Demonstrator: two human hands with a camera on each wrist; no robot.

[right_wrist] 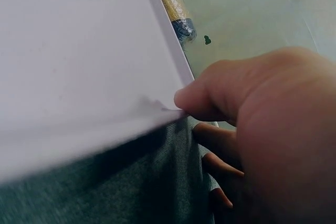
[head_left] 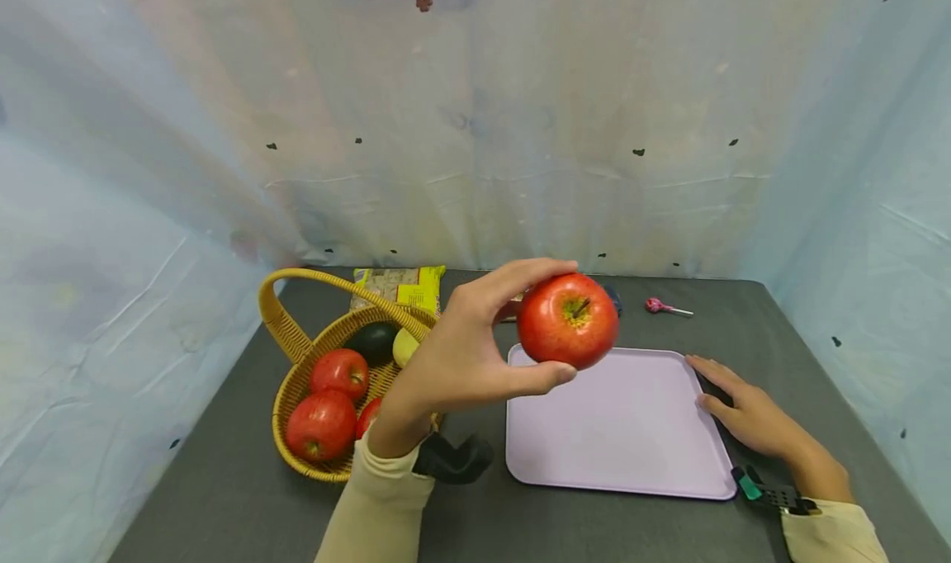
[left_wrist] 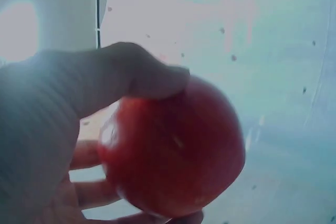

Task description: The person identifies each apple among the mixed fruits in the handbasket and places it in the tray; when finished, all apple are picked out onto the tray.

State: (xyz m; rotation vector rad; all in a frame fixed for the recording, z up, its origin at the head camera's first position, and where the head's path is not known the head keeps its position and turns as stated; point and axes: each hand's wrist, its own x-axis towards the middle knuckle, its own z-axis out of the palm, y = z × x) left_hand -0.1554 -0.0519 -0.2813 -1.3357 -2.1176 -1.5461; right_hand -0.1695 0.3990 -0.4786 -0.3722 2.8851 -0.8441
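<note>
My left hand holds a red apple up in front of me, thumb below and fingers over the top. The stem end of the apple faces the head camera. In the left wrist view the thumb lies across the apple with several fingers round its other side. A pale lilac tray lies on the table under and right of it. At the tray's right rim rests my right hand, fingers stretched out. In the right wrist view its thumb touches the rim of the tray.
A yellow woven basket with a tall handle stands at left, holding red apples, a dark green fruit and a yellowish one. Behind it lies a yellow packet. A pink lollipop lies at the back right.
</note>
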